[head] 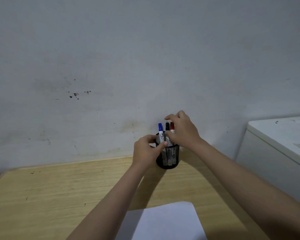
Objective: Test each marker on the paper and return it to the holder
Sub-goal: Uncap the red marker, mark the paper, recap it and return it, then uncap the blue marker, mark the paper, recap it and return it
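Observation:
A black mesh holder stands at the back of the wooden table, against the wall. Three markers stand in it: a blue-capped one, a black-capped one and a red-capped one. My left hand wraps the holder's left side, thumb on its front rim. My right hand hovers over the marker caps with its fingers spread; the thumb touches the black marker's barrel. A white sheet of paper lies near the table's front edge.
The light wooden table runs to a stained grey wall. A white cabinet or appliance stands to the right of the table, its top above table height.

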Demonstrator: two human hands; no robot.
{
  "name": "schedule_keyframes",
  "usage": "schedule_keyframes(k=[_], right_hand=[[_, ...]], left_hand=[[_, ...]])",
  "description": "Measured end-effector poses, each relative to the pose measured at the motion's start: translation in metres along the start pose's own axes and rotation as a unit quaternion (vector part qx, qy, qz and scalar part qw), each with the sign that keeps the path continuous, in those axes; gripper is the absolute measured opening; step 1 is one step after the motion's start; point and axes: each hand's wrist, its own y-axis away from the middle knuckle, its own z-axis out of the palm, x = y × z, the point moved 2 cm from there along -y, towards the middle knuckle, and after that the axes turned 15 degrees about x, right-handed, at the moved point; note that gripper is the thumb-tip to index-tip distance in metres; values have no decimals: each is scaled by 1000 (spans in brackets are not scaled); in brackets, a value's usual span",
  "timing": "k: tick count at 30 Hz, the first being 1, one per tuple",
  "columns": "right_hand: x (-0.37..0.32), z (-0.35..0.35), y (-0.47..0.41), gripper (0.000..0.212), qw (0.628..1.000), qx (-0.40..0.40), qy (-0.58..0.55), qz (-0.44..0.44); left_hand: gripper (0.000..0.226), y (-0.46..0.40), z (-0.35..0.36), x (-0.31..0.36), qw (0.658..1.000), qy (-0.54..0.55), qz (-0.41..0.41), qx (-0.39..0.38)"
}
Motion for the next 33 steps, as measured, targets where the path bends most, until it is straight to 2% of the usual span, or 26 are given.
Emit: schedule_keyframes(k=[5, 7, 11, 14, 16, 18, 21, 24, 28, 31, 33], right_hand=[[-11, 8, -4, 37, 998, -41, 37, -42], [-14, 8, -6, 33, 998, -33, 34, -45], [-17, 0, -6, 16, 997, -25, -69, -6], [-22, -10, -3, 10, 988, -24, -143, 45], [-27, -23, -2, 13, 984, 6, -171, 57], [-32, -42, -2, 16, 980, 68, -181, 48], [-40, -77, 8, 12, 961, 171, -216, 40], [-49, -102, 41, 10, 931, 223, -278, 80], [-61, -106, 96, 22, 905, 224, -334, 139], [-71, -98, 128, 28, 890, 197, -382, 154], [-76, -94, 143, 25, 885, 165, -405, 161]], left_hand=[[46, 1, -1, 0, 1000, -3, -3, -3], [46, 2, -3, 1, 1000, -3, -9, -4], [44, 4, -4, 2, 1000, -8, -4, 0], [48, 7, -5, 4, 999, -48, 11, 0], [52, 13, -8, 8, 998, -58, 16, 7], [45, 22, -16, 13, 999, -19, 17, 29], [22, 39, -31, 23, 995, 81, 1, 63], [14, 58, -47, 34, 971, 222, -34, 80], [11, 83, -65, 55, 933, 349, -44, 75], [8, 96, -75, 63, 921, 379, -43, 83], [8, 103, -82, 63, 922, 374, -50, 92]])
